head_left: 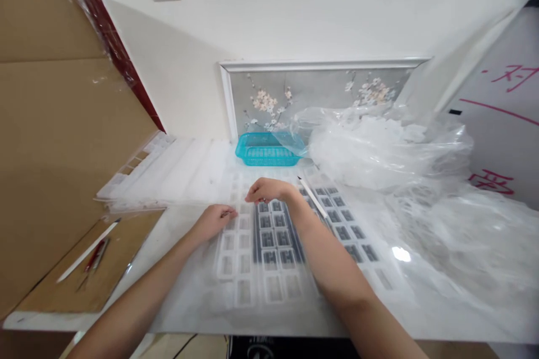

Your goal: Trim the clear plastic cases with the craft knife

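Observation:
My left hand point(214, 221) rests at the left edge of a clear plastic tray sheet point(244, 290) with rows of rectangular pockets. Its fingers are curled together, and anything between them is too small to name. Above the pockets, my right hand point(269, 189) bends downward with its fingertips pinched; whatever they hold is hidden. Dark rectangular pieces point(269, 239) show in the middle rows of pockets, while pockets at the left and front look pale. More dark pieces point(342, 232) show to the right, past my right forearm. A white pen-like stick point(312, 197) with a dark tip lies across the trays.
A blue plastic basket point(269, 157) stands at the back. Clear bags point(379, 148) of white pieces fill the right side. White trays point(185, 171) are stacked at the left. Cardboard point(138, 235) at front left bears a white stick point(89, 249) and a red-handled tool point(95, 258).

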The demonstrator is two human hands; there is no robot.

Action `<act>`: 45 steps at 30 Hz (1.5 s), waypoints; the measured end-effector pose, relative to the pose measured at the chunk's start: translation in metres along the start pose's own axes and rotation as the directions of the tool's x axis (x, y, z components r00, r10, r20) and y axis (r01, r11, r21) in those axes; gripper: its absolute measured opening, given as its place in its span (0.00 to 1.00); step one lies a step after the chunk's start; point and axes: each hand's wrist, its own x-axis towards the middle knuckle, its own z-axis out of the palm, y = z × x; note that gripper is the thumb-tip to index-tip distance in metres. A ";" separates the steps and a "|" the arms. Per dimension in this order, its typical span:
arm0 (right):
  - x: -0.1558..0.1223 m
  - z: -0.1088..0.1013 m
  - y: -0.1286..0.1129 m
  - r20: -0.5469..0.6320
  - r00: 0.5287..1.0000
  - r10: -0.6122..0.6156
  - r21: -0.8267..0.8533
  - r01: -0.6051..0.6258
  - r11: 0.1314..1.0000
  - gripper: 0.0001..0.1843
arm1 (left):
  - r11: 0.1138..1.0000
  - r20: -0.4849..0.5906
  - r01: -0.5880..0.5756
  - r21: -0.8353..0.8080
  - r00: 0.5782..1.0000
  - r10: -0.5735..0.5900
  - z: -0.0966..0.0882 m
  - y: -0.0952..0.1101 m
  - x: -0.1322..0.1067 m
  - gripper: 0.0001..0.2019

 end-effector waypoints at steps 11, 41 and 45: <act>0.016 0.043 -0.019 0.001 0.991 0.131 -0.221 -0.127 0.967 0.09 | 0.926 0.056 0.233 -0.298 0.972 -0.227 0.003 0.002 0.009 0.13; 0.023 0.036 -0.003 -0.386 0.920 0.068 -0.400 -0.233 0.887 0.13 | 0.973 -0.272 0.040 -0.228 0.957 -0.103 -0.043 -0.015 0.006 0.22; 0.026 0.045 -0.008 -0.406 0.913 0.034 -0.503 -0.254 0.826 0.15 | 0.987 -0.257 -0.052 -0.152 0.966 0.011 -0.026 -0.004 0.002 0.17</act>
